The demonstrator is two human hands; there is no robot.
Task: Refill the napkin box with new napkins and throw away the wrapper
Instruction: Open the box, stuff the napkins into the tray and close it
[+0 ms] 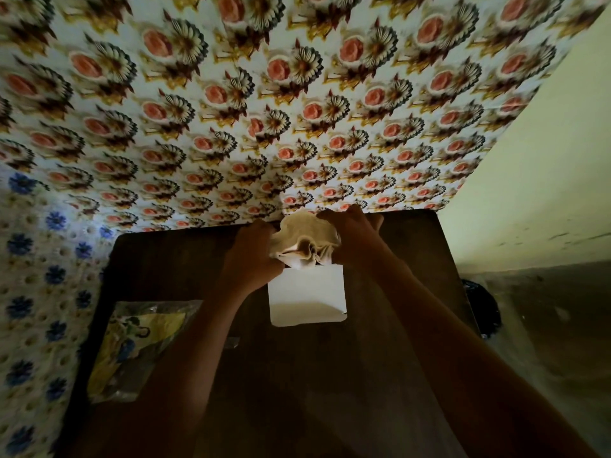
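Gripping a bunched wad of napkins [305,239] from either side, the left hand [251,256] and right hand [353,233] curl closed above the white napkin box [307,297] on the dark table [172,266]; the crumpled wrapper [135,348] lies near the table's left edge.

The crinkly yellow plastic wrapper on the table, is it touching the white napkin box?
Apart. The head view shows the crinkly yellow plastic wrapper lying left of the white napkin box, with bare dark wooden table and the left forearm between them.

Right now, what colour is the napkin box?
White, plain; the napkin box shows best in the head view.
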